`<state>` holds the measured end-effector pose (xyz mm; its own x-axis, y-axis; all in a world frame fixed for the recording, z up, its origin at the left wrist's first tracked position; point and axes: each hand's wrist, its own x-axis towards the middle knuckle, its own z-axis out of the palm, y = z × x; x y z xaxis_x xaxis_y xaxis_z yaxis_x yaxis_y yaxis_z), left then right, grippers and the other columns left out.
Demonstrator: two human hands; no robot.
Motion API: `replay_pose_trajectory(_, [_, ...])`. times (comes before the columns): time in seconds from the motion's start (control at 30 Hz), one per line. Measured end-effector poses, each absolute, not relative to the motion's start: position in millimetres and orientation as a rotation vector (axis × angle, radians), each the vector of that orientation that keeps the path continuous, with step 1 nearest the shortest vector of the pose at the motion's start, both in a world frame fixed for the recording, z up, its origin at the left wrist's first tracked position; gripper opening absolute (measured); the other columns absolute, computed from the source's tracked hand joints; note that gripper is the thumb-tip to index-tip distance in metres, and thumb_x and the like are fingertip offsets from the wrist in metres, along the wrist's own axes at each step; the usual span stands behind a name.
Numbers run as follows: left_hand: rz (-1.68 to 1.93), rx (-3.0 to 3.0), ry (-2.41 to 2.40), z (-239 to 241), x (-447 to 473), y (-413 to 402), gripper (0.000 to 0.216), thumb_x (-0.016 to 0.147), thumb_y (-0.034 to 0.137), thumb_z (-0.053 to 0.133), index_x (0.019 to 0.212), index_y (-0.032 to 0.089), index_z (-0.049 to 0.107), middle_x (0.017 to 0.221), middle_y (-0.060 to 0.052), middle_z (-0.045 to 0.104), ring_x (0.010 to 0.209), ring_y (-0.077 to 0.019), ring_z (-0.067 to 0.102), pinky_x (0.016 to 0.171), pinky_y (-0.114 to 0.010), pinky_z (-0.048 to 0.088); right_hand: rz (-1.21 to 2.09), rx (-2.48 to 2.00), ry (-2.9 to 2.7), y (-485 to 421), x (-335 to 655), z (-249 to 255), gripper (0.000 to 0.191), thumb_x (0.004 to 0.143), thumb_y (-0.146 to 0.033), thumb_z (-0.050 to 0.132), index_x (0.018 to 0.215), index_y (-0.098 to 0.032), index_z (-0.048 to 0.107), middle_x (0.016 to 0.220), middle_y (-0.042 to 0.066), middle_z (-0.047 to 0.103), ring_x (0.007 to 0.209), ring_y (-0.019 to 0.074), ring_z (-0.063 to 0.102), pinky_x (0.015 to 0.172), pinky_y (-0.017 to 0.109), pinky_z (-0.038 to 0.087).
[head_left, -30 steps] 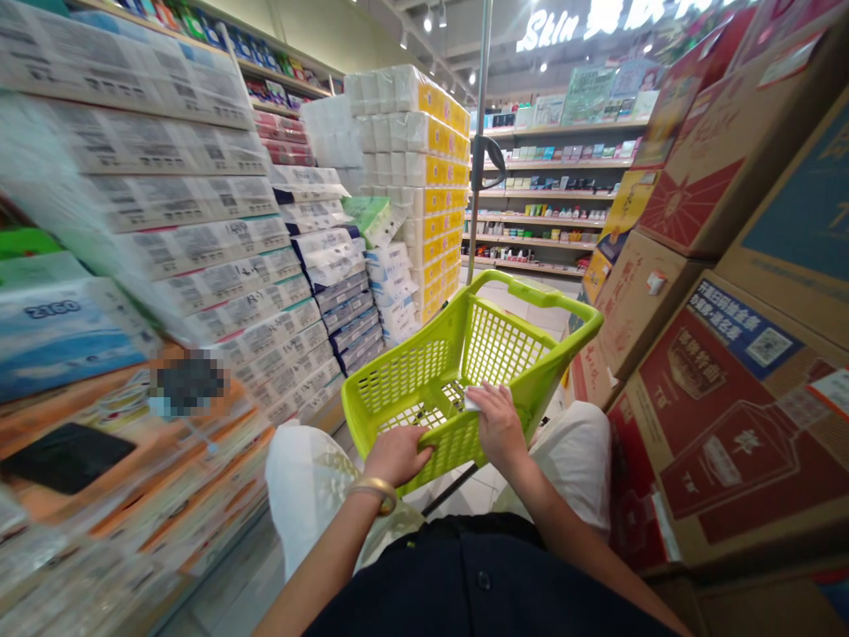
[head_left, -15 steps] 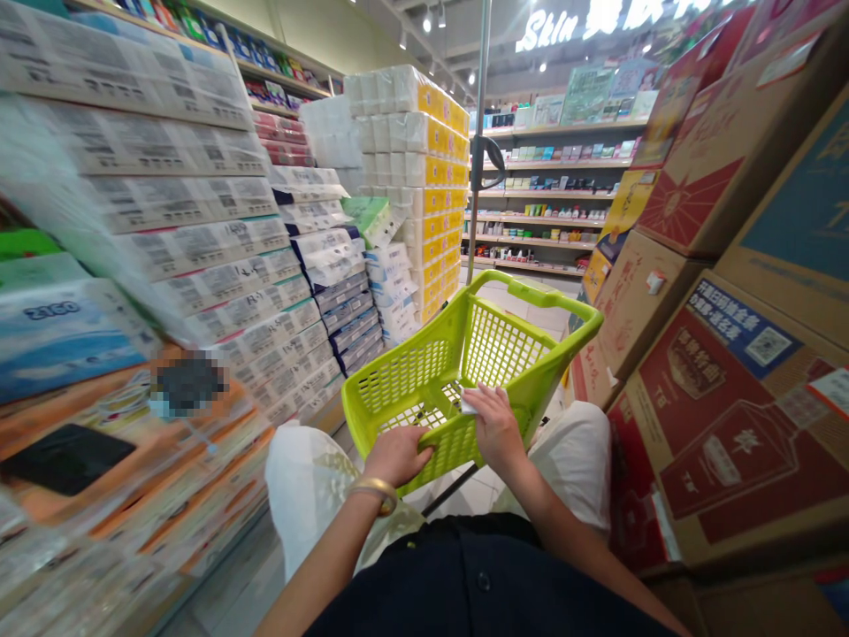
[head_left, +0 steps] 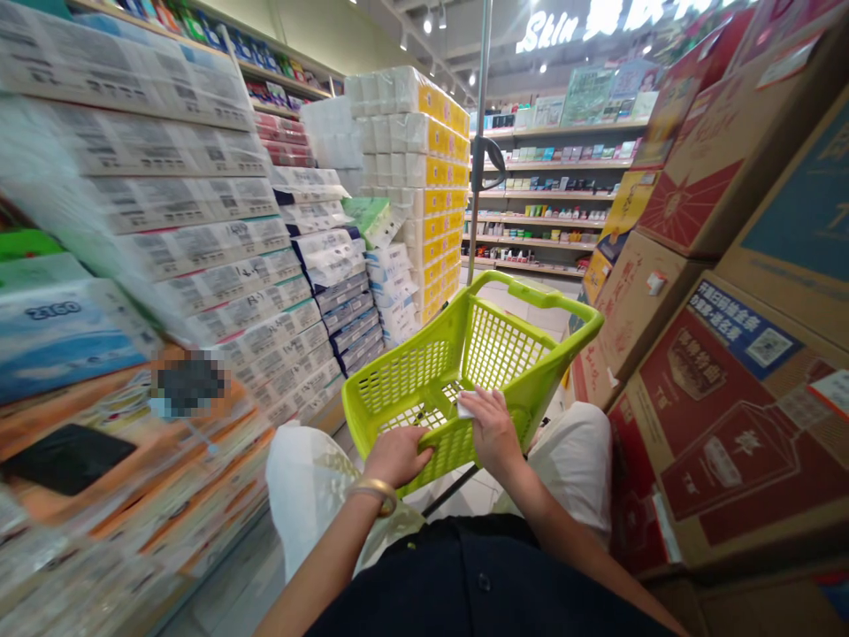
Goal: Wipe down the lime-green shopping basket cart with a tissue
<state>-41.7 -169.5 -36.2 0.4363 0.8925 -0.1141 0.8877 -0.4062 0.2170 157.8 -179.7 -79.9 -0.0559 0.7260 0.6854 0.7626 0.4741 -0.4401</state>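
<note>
A lime-green shopping basket [head_left: 457, 441] with perforated walls stands tilted between my knees. My left hand [head_left: 396, 454] is closed over its near rim, thumb lying along the edge. On the same near side, further right, my right hand [head_left: 494, 432] presses a small white wipe [head_left: 463, 407] against the basket's rim and inner wall. Only a corner of this wipe shows past the fingers; whether it is paper or cloth I cannot tell. The visible part of the basket's inside shows its slotted floor.
At left rise stacked tissue packs [head_left: 199, 195], with a dark phone [head_left: 70, 458] on a lower pile. Paper rolls in yellow wrapping [head_left: 441, 212] stand ahead, beside a metal pole [head_left: 476, 177]. Cartons [head_left: 736, 425] hem in the right side. Stocked shelves [head_left: 550, 195] line the back.
My right hand has shifted slightly left along the basket's near side with the white wipe. My left hand and the basket stay where they were.
</note>
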Motion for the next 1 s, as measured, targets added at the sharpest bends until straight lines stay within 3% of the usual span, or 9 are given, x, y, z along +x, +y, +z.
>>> replay_pose_trajectory(0.17, [-0.022,2.441,1.599,-36.1,-42.8,-168.8,0.029,0.085,0.035,0.057,0.110,0.024,0.067,0.112,-0.009,0.073,0.106,-0.0269,0.066,0.085,-0.034,0.049,0.025,-1.056,-2.020,-194.0,125.0,-87.3,0.046,0.088,-0.005,0.042,0.120,-0.026,0.067,0.125,0.005,0.070,0.127,0.0199,0.057,0.112,0.047,0.037])
replay_pose_trajectory(0.37, [0.029,2.449,1.530,-36.3,-43.5,-168.2,0.023,0.089,0.037,0.051,0.099,0.029,0.070,0.102,-0.003,0.074,0.100,-0.0230,0.067,0.082,-0.031,0.049,-0.041,-1.242,-1.836,-176.0,163.3,-77.4,0.047,0.086,-0.004,0.041,0.118,-0.024,0.069,0.120,0.007,0.071,0.125,0.0226,0.059,0.114,0.050,0.034])
replay_pose_trajectory(0.67, [0.023,2.450,1.552,-35.4,-43.3,-168.3,0.027,0.087,0.036,0.054,0.106,0.024,0.068,0.106,-0.008,0.073,0.101,-0.0260,0.067,0.083,-0.033,0.048,0.004,-1.102,-2.001,-189.8,131.8,-82.4,0.047,0.086,-0.004,0.043,0.119,-0.027,0.068,0.122,0.005,0.071,0.125,0.0201,0.059,0.113,0.047,0.036])
replay_pose_trajectory(0.8, [0.037,2.452,1.521,-34.9,-44.0,-168.4,0.022,0.087,0.035,0.052,0.099,0.028,0.069,0.102,-0.003,0.074,0.099,-0.0225,0.067,0.082,-0.030,0.048,-0.029,-1.217,-1.881,-178.8,160.1,-76.8,0.047,0.087,-0.003,0.042,0.117,-0.025,0.069,0.120,0.006,0.072,0.124,0.0222,0.059,0.113,0.049,0.035])
replay_pose_trajectory(1.0, [0.052,2.458,1.519,-34.4,-42.9,-168.4,0.021,0.087,0.035,0.052,0.097,0.027,0.069,0.100,-0.004,0.074,0.097,-0.0238,0.067,0.080,-0.031,0.048,-0.031,-1.221,-1.852,-182.7,152.9,-80.1,0.046,0.086,-0.003,0.041,0.115,-0.026,0.070,0.120,0.005,0.072,0.125,0.0223,0.058,0.115,0.051,0.031])
